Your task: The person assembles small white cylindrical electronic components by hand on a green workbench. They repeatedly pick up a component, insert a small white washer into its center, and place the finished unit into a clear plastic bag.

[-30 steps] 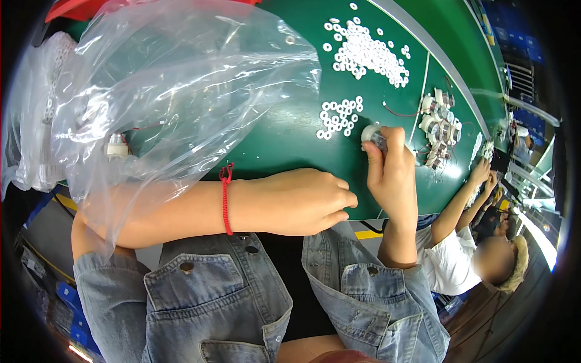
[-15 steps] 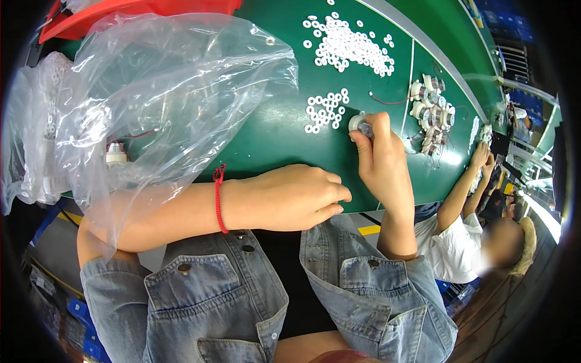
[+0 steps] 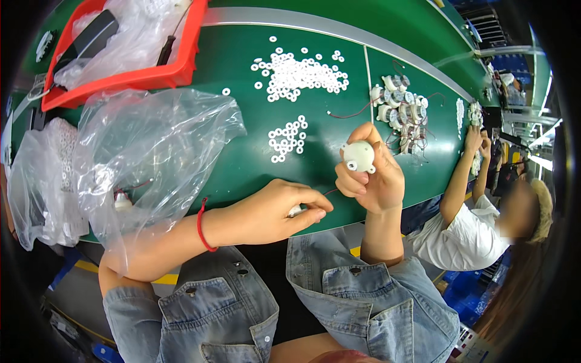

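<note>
- A small white motor housing (image 3: 358,156) is gripped in the right hand (image 3: 372,175), raised above the near edge of the green table (image 3: 242,151).
- The left hand (image 3: 272,212), just left of and below it, is pinched on a small white piece (image 3: 295,210).

Brightly and evenly lit from overhead, with soft shadows. Glared on the clear plastic bag (image 3: 154,145). Bent and darkened toward the rim.

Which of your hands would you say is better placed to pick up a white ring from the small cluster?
Probably the left hand: the right hand grips the small white motor, while the white rings lie just beyond it.
</note>
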Demonstrator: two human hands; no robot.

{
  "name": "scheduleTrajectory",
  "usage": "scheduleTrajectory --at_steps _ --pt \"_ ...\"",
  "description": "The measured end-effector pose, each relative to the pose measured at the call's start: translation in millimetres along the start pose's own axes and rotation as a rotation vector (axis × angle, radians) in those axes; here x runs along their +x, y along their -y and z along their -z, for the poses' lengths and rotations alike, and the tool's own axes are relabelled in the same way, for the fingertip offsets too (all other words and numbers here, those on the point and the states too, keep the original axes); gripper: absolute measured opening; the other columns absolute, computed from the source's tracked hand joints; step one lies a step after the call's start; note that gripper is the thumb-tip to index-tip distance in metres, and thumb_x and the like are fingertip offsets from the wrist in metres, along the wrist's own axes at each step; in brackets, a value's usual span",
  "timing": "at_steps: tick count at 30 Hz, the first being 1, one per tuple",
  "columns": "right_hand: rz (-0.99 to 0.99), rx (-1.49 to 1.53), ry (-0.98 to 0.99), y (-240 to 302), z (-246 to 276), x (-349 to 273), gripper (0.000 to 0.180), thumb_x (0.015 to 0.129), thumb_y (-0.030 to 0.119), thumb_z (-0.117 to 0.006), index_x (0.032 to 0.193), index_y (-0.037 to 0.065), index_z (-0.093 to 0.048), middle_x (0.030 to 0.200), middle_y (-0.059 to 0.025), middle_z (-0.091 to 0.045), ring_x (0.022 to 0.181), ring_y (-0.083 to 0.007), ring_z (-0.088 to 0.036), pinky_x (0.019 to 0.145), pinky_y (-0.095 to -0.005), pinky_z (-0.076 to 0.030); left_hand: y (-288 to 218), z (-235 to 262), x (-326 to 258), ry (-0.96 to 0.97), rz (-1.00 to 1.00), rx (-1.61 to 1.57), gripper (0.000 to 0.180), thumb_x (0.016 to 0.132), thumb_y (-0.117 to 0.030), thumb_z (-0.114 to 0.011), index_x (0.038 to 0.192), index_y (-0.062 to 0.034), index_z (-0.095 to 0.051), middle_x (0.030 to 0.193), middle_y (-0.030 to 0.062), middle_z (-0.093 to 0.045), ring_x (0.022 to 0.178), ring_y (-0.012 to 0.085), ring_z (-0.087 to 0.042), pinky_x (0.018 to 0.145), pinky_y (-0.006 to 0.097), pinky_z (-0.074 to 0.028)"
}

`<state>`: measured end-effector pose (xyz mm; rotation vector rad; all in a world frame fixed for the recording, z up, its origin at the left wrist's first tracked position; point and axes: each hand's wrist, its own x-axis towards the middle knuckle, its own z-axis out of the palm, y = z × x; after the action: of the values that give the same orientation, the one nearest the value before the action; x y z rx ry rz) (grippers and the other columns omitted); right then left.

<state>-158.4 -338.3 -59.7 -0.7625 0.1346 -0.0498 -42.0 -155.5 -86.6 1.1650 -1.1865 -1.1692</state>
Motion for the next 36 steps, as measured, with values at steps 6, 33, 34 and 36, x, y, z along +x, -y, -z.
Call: scheduleTrajectory --at_steps 6,33,34,36 --pt "0.234 -0.431 -0.27 32 13 -12 0.029 0.102 0.031 -0.049 0.112 0.004 -0.048 0.072 -0.0025 -0.052 0.053 -0.0075 -0.04 0.048 -0.0232 -0.031 -12 7 3 0.035 0.267 -0.239 0.025 0.099 -0.019 -0.056 0.111 -0.0003 -0.066 0.076 0.0041 -0.063 0.063 0.0108 -0.062 0.056 0.028 -0.051" --pt "0.311 -1.475 -0.042 -20 -35 -13 0.062 0.063 0.018 -0.089 0.115 0.001 -0.059 0.108 -0.0153 -0.059 0.098 -0.0313 -0.059 0.082 -0.0376 -0.049 -6 3 -2 -0.028 0.175 -0.527 0.044 0.106 -0.039 -0.037 0.113 0.0 -0.056 0.078 0.0002 -0.051 0.064 0.0077 -0.049 0.059 0.024 -0.042" --pt "0.342 -1.471 -0.013 -15 -33 -11 0.063 0.062 0.018 -0.09 0.114 0.0 -0.059 0.107 -0.0153 -0.06 0.097 -0.0314 -0.06 0.081 -0.0373 -0.05 -7 4 -1 -0.037 0.155 -0.551 0.044 0.106 -0.039 -0.037 0.114 -0.0003 -0.056 0.077 -0.0001 -0.05 0.063 0.0074 -0.047 0.058 0.024 -0.041" --pt "0.403 -1.276 -0.093 -14 -22 -9 0.06 0.061 0.015 -0.09 0.112 0.001 -0.06 0.111 -0.0169 -0.063 0.099 -0.0287 -0.063 0.082 -0.0368 -0.053 -15 9 -1 -0.054 0.203 -0.61 0.039 0.107 -0.034 -0.038 0.113 -0.0015 -0.058 0.071 -0.0018 -0.045 0.059 0.0069 -0.037 0.056 0.025 -0.036"
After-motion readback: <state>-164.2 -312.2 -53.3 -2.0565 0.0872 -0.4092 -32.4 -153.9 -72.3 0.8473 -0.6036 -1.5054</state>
